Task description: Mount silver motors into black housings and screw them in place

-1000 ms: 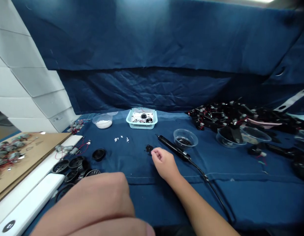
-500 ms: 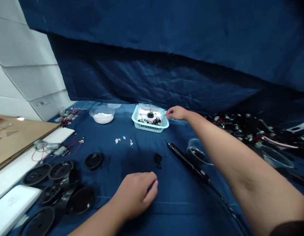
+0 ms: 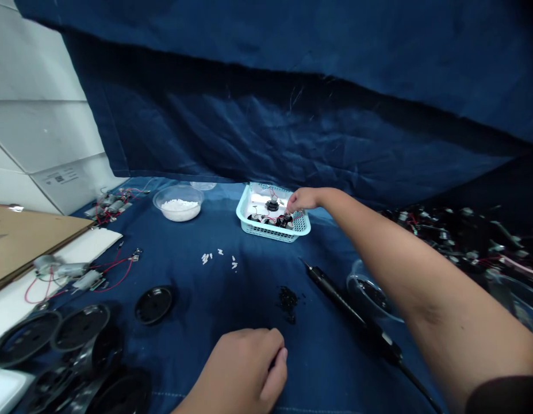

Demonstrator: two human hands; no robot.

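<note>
My right hand (image 3: 303, 200) reaches far forward over the small teal basket (image 3: 266, 230), its fingers pinched together inside the basket among small black parts with wires. What the fingers hold is too small to make out. My left hand (image 3: 244, 371) rests on the blue cloth near the front edge with its fingers curled under. A small heap of black screws (image 3: 287, 299) lies just beyond it. A black electric screwdriver (image 3: 335, 293) with a cable lies under my right forearm.
A clear bowl of white bits (image 3: 179, 202) stands left of the basket. Several black round covers (image 3: 76, 328) lie at the left front, one more (image 3: 153, 305) apart. Small motors with red wires (image 3: 85, 276) lie at left. Clear bowl (image 3: 369, 287) and black wired parts (image 3: 456, 236) at right.
My right hand went from the screw heap forward to the basket and now dips into it. My left hand came down onto the cloth. The camera moved closer and lower.
</note>
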